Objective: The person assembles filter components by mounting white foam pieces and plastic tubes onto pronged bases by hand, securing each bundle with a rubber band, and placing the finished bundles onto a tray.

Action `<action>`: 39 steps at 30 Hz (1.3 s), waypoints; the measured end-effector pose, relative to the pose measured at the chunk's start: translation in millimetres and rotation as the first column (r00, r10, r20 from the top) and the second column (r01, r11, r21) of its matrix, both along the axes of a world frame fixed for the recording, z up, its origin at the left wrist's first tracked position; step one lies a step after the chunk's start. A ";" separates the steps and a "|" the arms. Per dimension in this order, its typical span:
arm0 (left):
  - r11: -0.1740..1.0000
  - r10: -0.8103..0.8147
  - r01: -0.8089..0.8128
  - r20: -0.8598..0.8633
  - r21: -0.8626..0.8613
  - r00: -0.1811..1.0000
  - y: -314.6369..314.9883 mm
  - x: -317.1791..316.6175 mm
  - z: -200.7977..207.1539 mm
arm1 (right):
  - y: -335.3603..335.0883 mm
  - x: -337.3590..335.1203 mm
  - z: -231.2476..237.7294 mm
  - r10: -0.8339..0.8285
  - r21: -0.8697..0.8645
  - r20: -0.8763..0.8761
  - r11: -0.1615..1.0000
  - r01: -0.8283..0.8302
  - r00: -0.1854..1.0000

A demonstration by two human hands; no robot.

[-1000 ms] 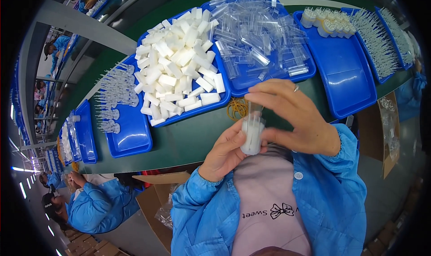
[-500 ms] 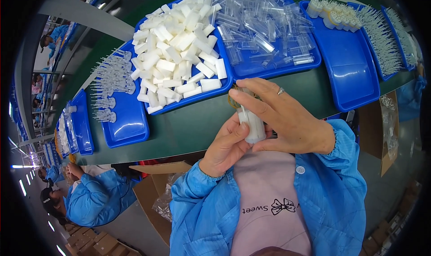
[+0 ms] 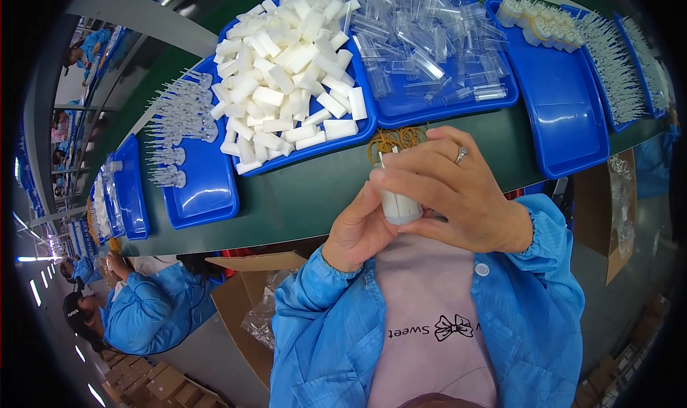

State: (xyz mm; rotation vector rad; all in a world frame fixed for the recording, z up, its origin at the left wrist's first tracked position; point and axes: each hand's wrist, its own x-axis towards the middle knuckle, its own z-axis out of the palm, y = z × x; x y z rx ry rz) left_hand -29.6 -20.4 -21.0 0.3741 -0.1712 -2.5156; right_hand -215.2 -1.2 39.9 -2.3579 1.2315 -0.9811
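Note:
Close in front of my chest I hold a short white cylinder-like piece (image 3: 401,209) with a translucent lower end. My left hand (image 3: 358,229) is closed round its left side, the thumb against it. Curled over the top and far side are the fingers of my right hand (image 3: 461,197), which wears a ring; its thumb lies along the lower edge. Small white tips show at the top between my hands, but my fingers cover much of the piece. Just beyond my hands, a pile of yellowish rubber bands (image 3: 392,140) lies on the green table (image 3: 300,204).
Blue trays hold white foam-like blocks (image 3: 275,79), clear plastic pieces (image 3: 429,43), thin-stemmed translucent parts (image 3: 182,114) and banded white bundles (image 3: 540,25). A cardboard box (image 3: 247,293) stands below the table at left. Another person (image 3: 154,308) in blue sits further left.
My right fingers have come down and curled closer round the white piece. My left thumb has shifted up along it. The rubber bands show more now.

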 end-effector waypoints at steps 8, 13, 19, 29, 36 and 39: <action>0.998 -0.023 0.019 0.070 0.052 0.997 4.1 -1.1 -6.9 | 5.1 10.6 -6.2 0.034 0.007 -0.049 0.999 -0.034 0.998; 0.997 -0.068 0.073 -0.143 0.028 0.987 -1.0 6.8 -22.3 | -13.0 0.4 3.7 0.083 0.126 0.152 0.987 -0.102 0.985; 0.983 0.150 -0.165 -0.175 -0.075 0.973 -18.4 36.9 -21.2 | -26.3 -34.1 -37.4 -0.199 0.220 0.233 0.964 0.148 0.952; 0.856 0.447 -0.314 0.283 -0.411 0.848 -15.4 46.0 -5.5 | -24.5 -27.2 -77.7 -0.321 -0.071 -0.187 0.947 0.313 0.928; 0.741 0.535 -0.033 0.560 -0.671 0.633 -6.7 27.8 -1.3 | -17.0 -29.0 -77.2 -0.395 0.009 0.033 0.919 0.395 0.918; 0.577 0.550 0.254 0.599 -0.776 0.582 -3.7 6.1 3.6 | -13.4 -27.0 -54.0 -0.341 0.116 0.136 0.938 0.327 0.930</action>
